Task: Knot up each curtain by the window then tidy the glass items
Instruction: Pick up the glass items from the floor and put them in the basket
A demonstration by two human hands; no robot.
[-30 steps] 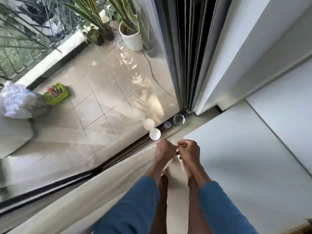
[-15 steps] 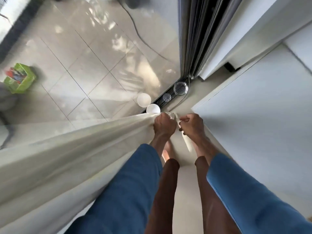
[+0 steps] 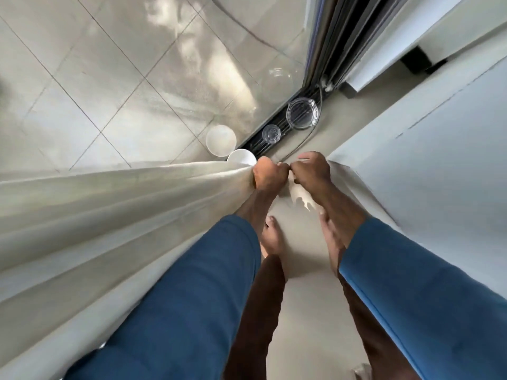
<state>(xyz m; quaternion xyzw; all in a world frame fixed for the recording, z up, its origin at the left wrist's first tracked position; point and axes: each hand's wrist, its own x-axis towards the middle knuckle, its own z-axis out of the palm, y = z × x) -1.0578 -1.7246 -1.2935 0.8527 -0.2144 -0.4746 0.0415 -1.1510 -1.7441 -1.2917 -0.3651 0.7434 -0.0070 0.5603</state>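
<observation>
Both hands gripped the gathered curtain point(image 3: 109, 215) just short of the window track point(image 3: 256, 144).

The left hand point(image 3: 267, 174) was fisted round the bunched cream fabric, which fanned away to the left. The right hand point(image 3: 311, 168), knuckle to knuckle with it, pinched the loose end, a ragged tail of which hung beneath its wrist. Compared with half a second before, the hands had kept the same hold, and the view had tipped further down. The green basket outside had slipped out of sight. The glass items sat beyond the fists on the track: a wide glass dish point(image 3: 303, 113), a small glass point(image 3: 271, 133) near it, and a white cup point(image 3: 242, 158) half hidden by the curtain's edge.
</observation>
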